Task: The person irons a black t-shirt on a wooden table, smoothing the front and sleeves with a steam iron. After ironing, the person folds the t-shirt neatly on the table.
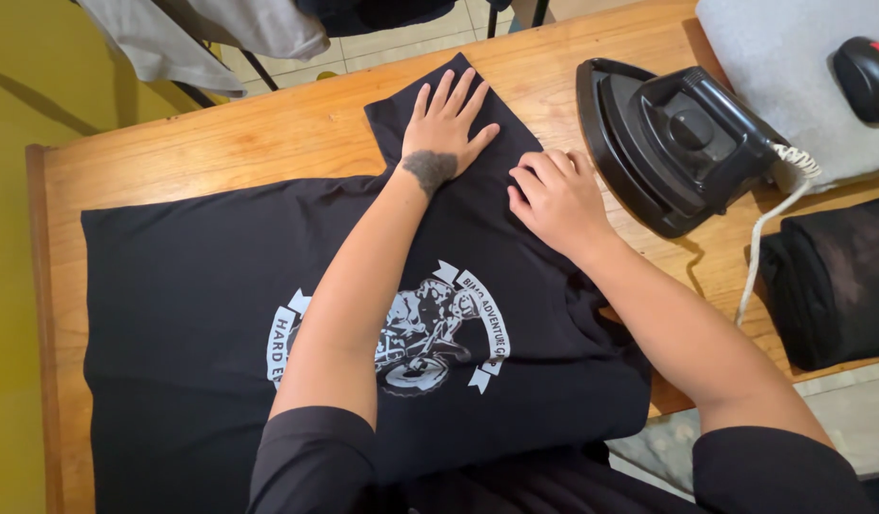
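**Smoothing the sleeve before pressing**

Your left hand (446, 122) lies flat on the sleeve of the black cotton T-shirt with a white printed emblem (220, 314), fingers spread wide and holding nothing. Your right hand (554, 198) rests just beside it near the shoulder seam, fingers curled narrow with the tips pressing into the cloth; whether they pinch a fold you cannot tell from here. The shirt is spread face up across the wooden table (268, 133), its sleeve pointing toward the far edge.

By the look of it, you are at the flattening step: the sleeve is being laid smooth. The next move likely calls for keeping the cloth taut while one hand frees itself for the black electric iron (673, 143), which is tipped on its side just right of your right hand, its white cord (759, 247) trailing off the table edge.

The shirt's lower hem is hidden under your arms and body. A folded dark garment (835, 286) at the right and grey cloth (792, 67) at the far corner are cut off by the frame.
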